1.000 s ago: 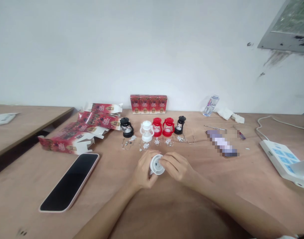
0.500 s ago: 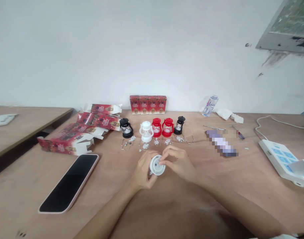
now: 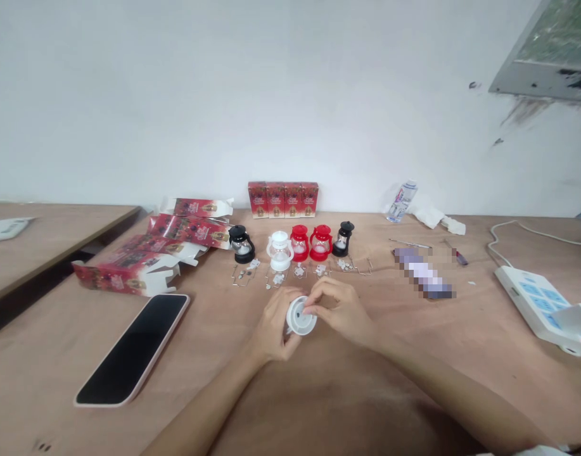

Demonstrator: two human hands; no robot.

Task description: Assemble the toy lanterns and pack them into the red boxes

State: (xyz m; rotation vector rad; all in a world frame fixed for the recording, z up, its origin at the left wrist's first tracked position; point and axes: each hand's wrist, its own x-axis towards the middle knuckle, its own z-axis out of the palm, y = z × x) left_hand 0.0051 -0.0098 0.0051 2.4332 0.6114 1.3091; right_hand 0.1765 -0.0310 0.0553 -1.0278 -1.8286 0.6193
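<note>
My left hand (image 3: pixel 271 326) is closed round a small white toy lantern (image 3: pixel 300 316), held on its side with its round base facing me. My right hand (image 3: pixel 343 310) pinches at that base with thumb and forefinger; whether it holds a tiny part there is hidden. Behind my hands stands a row of little lanterns: a black one (image 3: pixel 241 244), a white one (image 3: pixel 279 250), two red ones (image 3: pixel 310 243) and another black one (image 3: pixel 342 239). Small loose metal parts (image 3: pixel 275 277) lie in front of the row.
A phone (image 3: pixel 134 346) lies face up at the left. Opened red cartons (image 3: pixel 142 253) are piled beyond it, and closed red boxes (image 3: pixel 283 199) stand by the wall. A bottle (image 3: pixel 401 201), tissue, a thin tool (image 3: pixel 410 243) and a white power strip (image 3: pixel 540 303) lie at the right.
My right hand has lifted from the lantern's side and now pinches at its base. The left hand and lantern have barely moved.
</note>
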